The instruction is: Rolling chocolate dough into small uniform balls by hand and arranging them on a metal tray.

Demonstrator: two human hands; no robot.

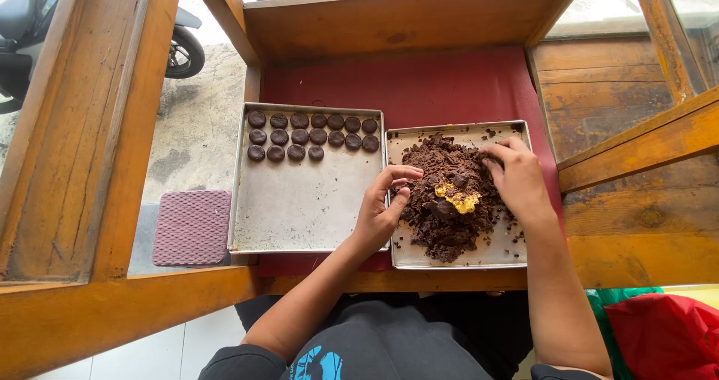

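Currently three rows of dark discs fill the left tray at 12 o'clock; left hand and right hand, loosely curled, pinch the crumbly dough heap, most still unshaped.

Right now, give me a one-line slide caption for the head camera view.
Left hand and right hand work a dark crumbly dough pile in the right tray; round dark pieces line the left tray.

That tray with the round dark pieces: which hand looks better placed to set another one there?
Probably the left hand: it rests at the edge between both trays, beside the left tray. The right hand lies on the crumbly dough.
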